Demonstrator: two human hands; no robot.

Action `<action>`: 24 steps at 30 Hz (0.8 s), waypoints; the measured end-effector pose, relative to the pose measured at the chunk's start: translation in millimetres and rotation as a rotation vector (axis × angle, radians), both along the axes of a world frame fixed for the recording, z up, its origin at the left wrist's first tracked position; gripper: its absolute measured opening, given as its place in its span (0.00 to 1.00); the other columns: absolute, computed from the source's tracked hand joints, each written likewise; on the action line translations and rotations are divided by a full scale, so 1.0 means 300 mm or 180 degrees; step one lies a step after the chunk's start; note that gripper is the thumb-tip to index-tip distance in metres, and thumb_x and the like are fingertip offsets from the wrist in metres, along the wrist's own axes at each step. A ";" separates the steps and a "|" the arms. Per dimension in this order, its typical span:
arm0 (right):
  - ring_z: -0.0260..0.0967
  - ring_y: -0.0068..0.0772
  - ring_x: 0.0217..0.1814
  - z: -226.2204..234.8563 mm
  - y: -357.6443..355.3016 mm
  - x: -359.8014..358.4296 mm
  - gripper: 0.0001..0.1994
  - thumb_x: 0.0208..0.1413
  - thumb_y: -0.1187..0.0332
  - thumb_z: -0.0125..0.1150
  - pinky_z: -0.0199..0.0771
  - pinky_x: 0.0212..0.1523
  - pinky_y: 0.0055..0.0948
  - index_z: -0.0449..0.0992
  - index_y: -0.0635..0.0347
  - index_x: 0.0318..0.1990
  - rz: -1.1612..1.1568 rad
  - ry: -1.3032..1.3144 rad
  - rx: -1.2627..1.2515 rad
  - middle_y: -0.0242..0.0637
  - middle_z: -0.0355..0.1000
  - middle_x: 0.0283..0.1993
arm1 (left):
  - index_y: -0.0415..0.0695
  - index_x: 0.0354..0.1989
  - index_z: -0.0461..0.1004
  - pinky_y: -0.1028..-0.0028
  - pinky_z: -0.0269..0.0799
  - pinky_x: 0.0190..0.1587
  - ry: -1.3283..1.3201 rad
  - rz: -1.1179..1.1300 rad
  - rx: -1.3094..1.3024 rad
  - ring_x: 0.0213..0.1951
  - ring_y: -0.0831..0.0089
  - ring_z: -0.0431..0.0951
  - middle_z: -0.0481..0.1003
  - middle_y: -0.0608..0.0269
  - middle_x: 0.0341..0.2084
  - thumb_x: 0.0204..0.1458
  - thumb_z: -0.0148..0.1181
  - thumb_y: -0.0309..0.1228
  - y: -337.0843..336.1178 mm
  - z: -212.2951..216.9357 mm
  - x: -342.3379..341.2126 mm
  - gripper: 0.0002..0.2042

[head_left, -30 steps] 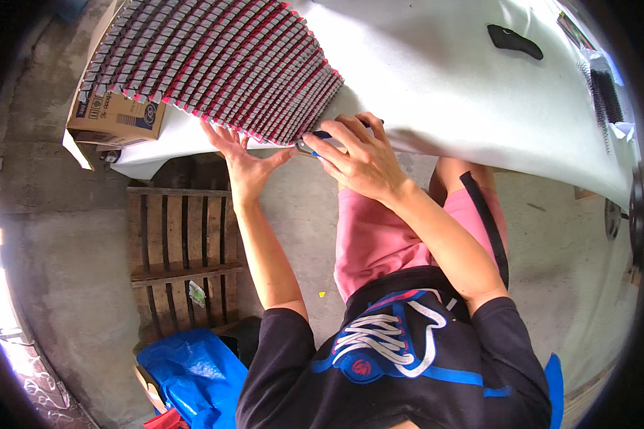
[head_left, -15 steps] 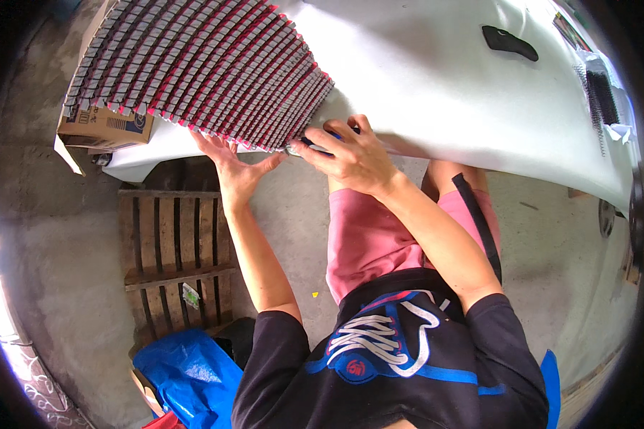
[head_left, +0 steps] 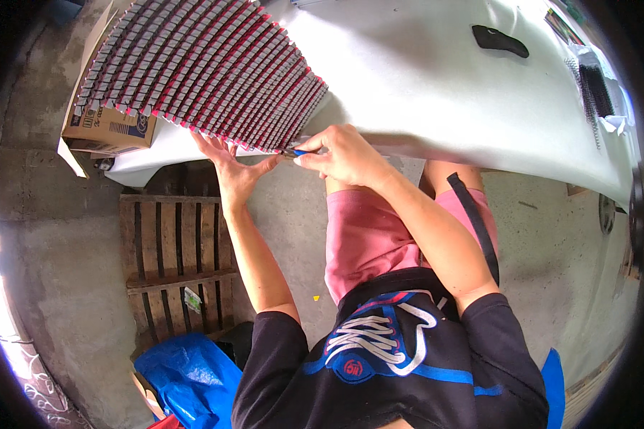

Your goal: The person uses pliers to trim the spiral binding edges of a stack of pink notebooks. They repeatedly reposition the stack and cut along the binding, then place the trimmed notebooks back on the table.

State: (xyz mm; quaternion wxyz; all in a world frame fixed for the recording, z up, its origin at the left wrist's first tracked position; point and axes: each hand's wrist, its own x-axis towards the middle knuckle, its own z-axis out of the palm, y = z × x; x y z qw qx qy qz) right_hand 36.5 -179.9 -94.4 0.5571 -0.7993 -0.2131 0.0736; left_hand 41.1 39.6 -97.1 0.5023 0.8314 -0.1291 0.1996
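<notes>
A large woven sheet (head_left: 200,75) of grey tile-like pieces, banded with dark and red strips, spreads over the left of the white table and past its near edge. My left hand (head_left: 236,171) holds the sheet's near edge, fingers reaching under it and thumb stretched toward its right corner. Beside that thumb, my right hand (head_left: 347,159) is closed around blue-handled pliers (head_left: 304,151). Their metal tip meets the sheet's near right corner. My fingers hide most of the handles, so I cannot tell whether the jaws grip a piece.
The white table (head_left: 422,86) bears a black curved pad (head_left: 499,41) and, at far right, a black bristly strip (head_left: 595,91). A cardboard box (head_left: 114,129) stands under the sheet's left side. Below are a wooden pallet (head_left: 179,239) and a blue plastic bag (head_left: 189,372).
My right hand has turned and closed more around the pliers, fingers no longer raised and spread. The pliers' tip has shifted slightly left at the corner. My left hand keeps its place.
</notes>
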 end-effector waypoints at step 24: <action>0.65 0.31 0.40 -0.051 0.023 -0.077 0.14 0.40 0.64 0.66 0.60 0.41 0.39 0.76 0.47 0.39 -0.0869 -0.2383 -0.1119 0.28 0.65 0.38 | 0.49 0.66 0.18 0.47 0.48 0.64 -0.0228 -0.0090 0.0144 0.67 0.51 0.41 0.31 0.44 0.66 0.18 0.81 0.37 0.014 -0.026 0.013 0.74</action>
